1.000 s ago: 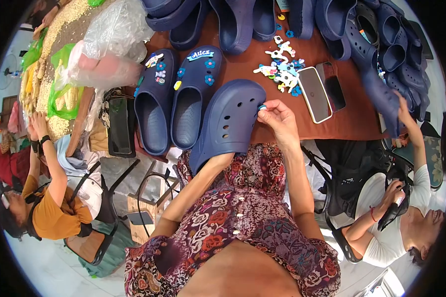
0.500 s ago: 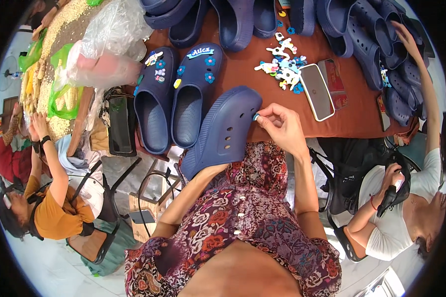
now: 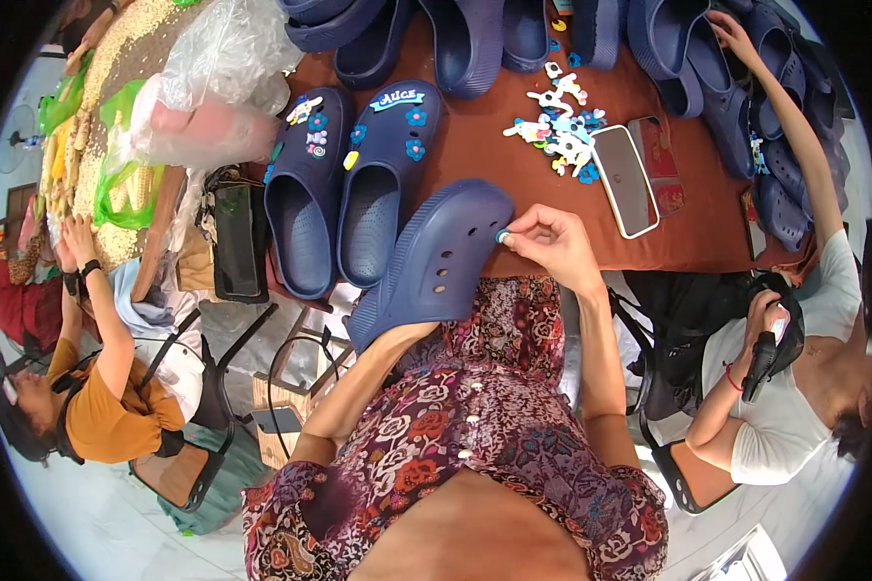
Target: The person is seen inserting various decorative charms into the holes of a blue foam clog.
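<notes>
Head view
Right hand (image 3: 552, 247): fingertips pinched together on a small pale shoe charm (image 3: 502, 235), pressing it against the toe of the plain navy clog (image 3: 434, 263).
Left hand: hidden under the plain navy clog; only the forearm shows, running up to the heel end, so I cannot tell how its fingers sit.
Plain navy clog: tilted at the near edge of the brown table (image 3: 513, 184), toe toward the far right, heel toward the person's lap, round vent holes showing on top.
Decorated pair of clogs (image 3: 344, 184): just left of the plain clog, side by side, toes pointing far, each with coloured charms on the toe.
Pile of loose charms (image 3: 559, 136): far right of the right hand, on the table.
Smartphone (image 3: 623, 179): screen up, just right of the pile.
More navy clogs (image 3: 465, 39): along the far edge and far right of the table.
Clear plastic bags (image 3: 208, 87): far left.
Co-worker's arm (image 3: 794, 126): reaches to the clogs at far right.
Seated person in orange top (image 3: 102, 407): near left, well apart.
</notes>
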`<state>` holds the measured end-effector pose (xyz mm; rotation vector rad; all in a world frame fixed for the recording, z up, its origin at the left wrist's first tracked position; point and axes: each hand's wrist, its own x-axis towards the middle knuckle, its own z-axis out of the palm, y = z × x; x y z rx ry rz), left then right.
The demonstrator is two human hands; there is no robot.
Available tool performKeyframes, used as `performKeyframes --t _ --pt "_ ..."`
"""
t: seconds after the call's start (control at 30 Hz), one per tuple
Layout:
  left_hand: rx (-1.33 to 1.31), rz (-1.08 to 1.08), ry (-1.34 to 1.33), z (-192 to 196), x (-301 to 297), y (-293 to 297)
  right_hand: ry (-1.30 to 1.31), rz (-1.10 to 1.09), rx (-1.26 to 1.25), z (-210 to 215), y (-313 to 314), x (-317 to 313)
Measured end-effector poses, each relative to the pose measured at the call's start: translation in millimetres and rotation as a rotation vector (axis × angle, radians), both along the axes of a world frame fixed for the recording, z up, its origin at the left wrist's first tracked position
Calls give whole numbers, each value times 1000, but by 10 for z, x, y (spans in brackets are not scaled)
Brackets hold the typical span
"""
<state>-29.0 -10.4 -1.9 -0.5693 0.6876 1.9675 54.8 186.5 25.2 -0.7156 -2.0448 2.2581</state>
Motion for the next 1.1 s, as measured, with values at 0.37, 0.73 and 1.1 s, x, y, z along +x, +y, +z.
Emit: performKeyframes --t 0.37,0.73,1.1 --pt "-39 -3 -10 -9 -38 -21 0 -9 134 36 -33 -59" --pt "-53 1 4 -13 43 50 51 -59 -34 -100 51 -11" --pt "32 -28 90 -40 292 151 32 -46 -180 -32 92 -175"
